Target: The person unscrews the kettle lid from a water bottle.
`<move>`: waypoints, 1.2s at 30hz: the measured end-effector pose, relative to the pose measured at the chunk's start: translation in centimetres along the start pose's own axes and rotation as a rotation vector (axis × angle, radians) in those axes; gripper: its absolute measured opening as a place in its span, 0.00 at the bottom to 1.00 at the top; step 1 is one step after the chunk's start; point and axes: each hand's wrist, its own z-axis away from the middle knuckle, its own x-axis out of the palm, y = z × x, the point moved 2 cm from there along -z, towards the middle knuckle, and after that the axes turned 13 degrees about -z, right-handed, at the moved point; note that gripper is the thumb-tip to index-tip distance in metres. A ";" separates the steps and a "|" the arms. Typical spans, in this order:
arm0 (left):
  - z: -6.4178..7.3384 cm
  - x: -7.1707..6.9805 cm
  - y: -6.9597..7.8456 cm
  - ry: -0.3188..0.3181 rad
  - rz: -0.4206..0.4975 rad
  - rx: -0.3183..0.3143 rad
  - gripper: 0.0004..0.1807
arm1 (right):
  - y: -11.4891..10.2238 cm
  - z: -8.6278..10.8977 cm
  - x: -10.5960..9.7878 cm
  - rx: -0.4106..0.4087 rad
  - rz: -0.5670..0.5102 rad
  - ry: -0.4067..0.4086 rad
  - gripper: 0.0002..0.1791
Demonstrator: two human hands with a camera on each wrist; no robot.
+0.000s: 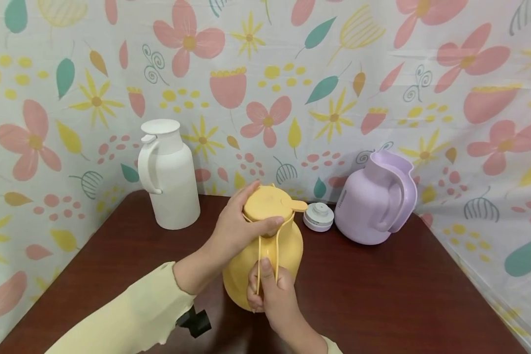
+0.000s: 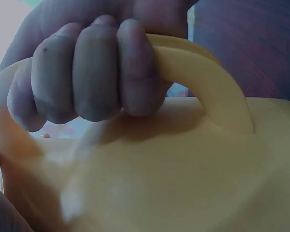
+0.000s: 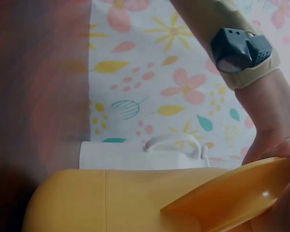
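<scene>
A yellow thermos jug [image 1: 292,250] stands upright at the middle of the table, its handle toward me. My left hand [image 1: 234,223] grips its round lid [image 1: 265,202], thumb across the near side and fingers at the far left edge. The lid's flat tab points right. Lower down, my right hand [image 1: 276,295] holds the jug's handle, thumb lying along it. In the left wrist view the right hand's fingers [image 2: 96,77] curl round the handle [image 2: 198,72]. The right wrist view shows the jug's side [image 3: 135,193] and the hollow back of the handle [image 3: 241,193].
A white thermos jug [image 1: 177,187] stands at the back left of the dark wooden table [image 1: 380,295]. At the back right is a lilac jug [image 1: 358,211] with no lid on its mouth, and a small pale stopper [image 1: 319,217] beside it. A flowered curtain [image 1: 265,98] hangs behind.
</scene>
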 end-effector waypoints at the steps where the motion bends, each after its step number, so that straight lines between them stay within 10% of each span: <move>1: -0.1 0.1 0.0 0.001 -0.003 -0.003 0.51 | 0.0 0.0 0.0 0.014 -0.012 0.008 0.35; 8: -1.3 -0.3 -0.8 -0.076 -0.004 0.046 0.49 | -0.1 0.1 0.0 0.036 -0.033 0.030 0.35; 17: -5.3 -3.8 -1.4 -0.669 0.029 0.219 0.55 | 0.0 0.1 0.2 0.034 -0.031 0.035 0.35; 21: -6.4 -4.2 -2.1 -0.770 0.028 0.277 0.57 | 0.0 0.2 0.3 0.043 -0.029 0.056 0.36; 28: -5.6 -3.6 -2.3 -0.648 0.066 0.243 0.56 | 0.0 -0.1 0.3 0.029 -0.017 0.065 0.36; 36: -1.5 -1.2 -1.3 -0.177 0.020 0.057 0.53 | 0.0 -0.2 0.4 0.015 -0.003 0.058 0.36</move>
